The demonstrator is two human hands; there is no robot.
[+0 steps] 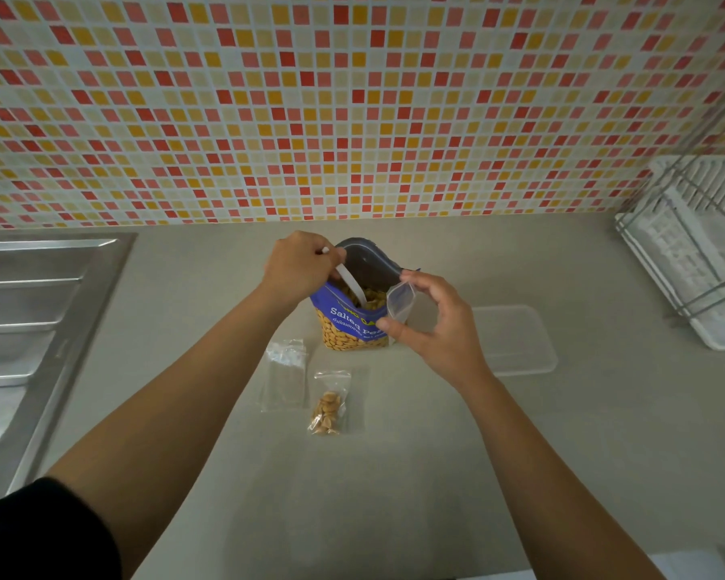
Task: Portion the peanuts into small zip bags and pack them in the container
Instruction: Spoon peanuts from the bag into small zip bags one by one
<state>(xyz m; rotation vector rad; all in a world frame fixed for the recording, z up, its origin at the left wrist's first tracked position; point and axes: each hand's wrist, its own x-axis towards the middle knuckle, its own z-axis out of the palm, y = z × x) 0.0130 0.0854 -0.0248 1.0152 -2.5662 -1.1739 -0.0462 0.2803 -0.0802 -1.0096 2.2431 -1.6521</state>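
A blue bag of salted peanuts [352, 328] stands open on the grey counter. My left hand [300, 263] grips a white plastic spoon [352, 286] whose bowl is down among the peanuts inside the bag. My right hand [432, 324] holds a small empty zip bag [402, 305] open just right of the peanut bag's mouth. A filled zip bag of peanuts [329, 406] lies flat on the counter in front. Left of it lies a stack of empty zip bags [283, 374]. A clear plastic container [520, 339] sits to the right, partly behind my right hand.
A steel sink drainboard [30, 328] lies at the left. A white dish rack with a wire frame [695, 261] stands at the far right. A mosaic tiled wall [352, 98] rises behind the counter [352, 496].
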